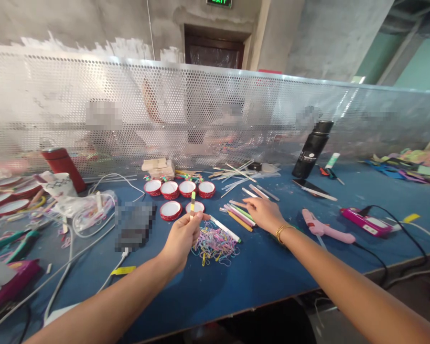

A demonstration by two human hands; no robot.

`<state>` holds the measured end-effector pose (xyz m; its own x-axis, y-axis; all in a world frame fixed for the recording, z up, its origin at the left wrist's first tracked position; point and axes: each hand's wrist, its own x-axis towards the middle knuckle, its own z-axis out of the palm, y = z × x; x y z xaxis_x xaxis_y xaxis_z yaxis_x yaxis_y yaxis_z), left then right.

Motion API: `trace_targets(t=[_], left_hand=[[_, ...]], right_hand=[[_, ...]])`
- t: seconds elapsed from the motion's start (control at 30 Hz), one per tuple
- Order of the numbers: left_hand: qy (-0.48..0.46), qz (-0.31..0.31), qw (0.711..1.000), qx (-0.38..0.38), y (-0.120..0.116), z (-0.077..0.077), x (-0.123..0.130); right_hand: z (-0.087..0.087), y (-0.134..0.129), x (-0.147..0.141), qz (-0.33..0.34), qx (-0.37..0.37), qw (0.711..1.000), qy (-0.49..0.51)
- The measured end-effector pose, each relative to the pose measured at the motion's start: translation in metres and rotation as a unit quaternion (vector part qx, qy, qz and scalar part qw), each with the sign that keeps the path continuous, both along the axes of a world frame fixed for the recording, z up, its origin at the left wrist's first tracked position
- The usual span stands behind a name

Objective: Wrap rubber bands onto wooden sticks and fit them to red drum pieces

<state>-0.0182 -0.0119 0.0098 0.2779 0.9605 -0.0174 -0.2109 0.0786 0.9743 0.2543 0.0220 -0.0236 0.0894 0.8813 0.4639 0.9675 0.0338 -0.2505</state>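
Observation:
Upright between the thumb and fingers of my left hand [182, 236] is a short slim stick [192, 203] with a bright green tip, a dark band and yellow below. My right hand [265, 212] is lowered over a row of coloured sticks [240, 216], its fingers bent together at their upper ends; what they pinch, if anything, is hard to make out. Between both hands lies a pile of pastel elastic bands [215, 243], with a white marker-like stick [225, 228] across its upper edge. Beyond my left hand stand several small red-rimmed round tins [171, 209] with white insides.
A pink glue gun [326, 229] and a magenta power strip [365, 222] lie at right, with cables. A black bottle [311, 150] stands behind. A dark phone-like device [136, 227], partly blurred, lies at left near a red bottle [64, 167]. A perforated metal screen [172, 105] borders the back.

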Motion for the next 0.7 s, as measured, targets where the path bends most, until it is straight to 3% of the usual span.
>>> trace_targets(t=[0.13,0.33,0.5,0.7], left_hand=[[0.008,-0.002,1.000,-0.001,-0.001,0.000,0.000],[0.008,-0.018,1.000,-0.007,-0.004,-0.002,0.000],[-0.021,-0.039,0.997,-0.057,-0.007,-0.004,0.001],[-0.037,0.006,0.997,-0.069,-0.005,-0.008,0.002]], right_hand=[[0.002,-0.003,0.004,0.005,-0.005,1.000,0.000],[0.023,-0.031,0.001,0.009,0.017,1.000,0.002],[0.034,-0.063,-0.044,0.096,0.087,0.992,0.000],[0.024,-0.077,-0.103,0.199,0.128,0.969,0.068]])
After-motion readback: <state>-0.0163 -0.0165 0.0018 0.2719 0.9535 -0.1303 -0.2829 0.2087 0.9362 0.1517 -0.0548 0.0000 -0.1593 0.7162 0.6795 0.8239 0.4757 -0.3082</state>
